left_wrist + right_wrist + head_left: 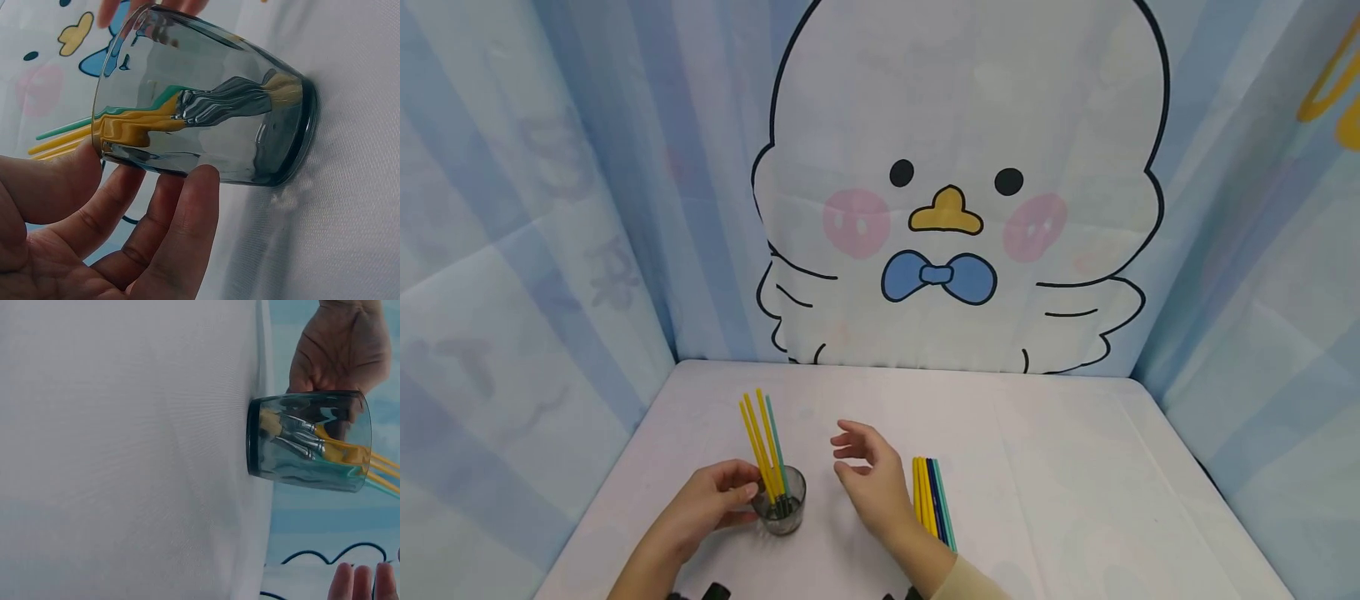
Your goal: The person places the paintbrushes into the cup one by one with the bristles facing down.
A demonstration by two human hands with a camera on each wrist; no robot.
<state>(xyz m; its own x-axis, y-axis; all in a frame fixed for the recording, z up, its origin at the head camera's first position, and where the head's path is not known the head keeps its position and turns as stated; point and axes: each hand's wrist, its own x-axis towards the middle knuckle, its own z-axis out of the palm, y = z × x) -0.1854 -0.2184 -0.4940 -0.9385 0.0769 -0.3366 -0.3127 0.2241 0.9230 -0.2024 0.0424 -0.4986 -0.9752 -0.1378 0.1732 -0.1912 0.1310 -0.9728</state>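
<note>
A grey see-through glass [795, 493] stands upright on the table, with several paintbrushes [764, 446] leaning in it, bristles down; three handles are yellow and one is teal. My left hand [707, 504] holds the glass from its left side, with the thumb near the rim and fingertips against the wall in the left wrist view. My right hand [872, 479] hovers right of the glass, its fingers loosely bent around nothing. More paintbrushes [929, 500], yellow, dark blue and teal, lie side by side to the right of that hand; the right forearm hides their lower ends.
A white cloth covers the table [1060, 467]. Behind it hangs a curtain [955, 100] printed with a white cartoon duck, and striped blue curtains [512, 250] close in the sides. Small dark objects [717, 591] show at the bottom edge by the wrists.
</note>
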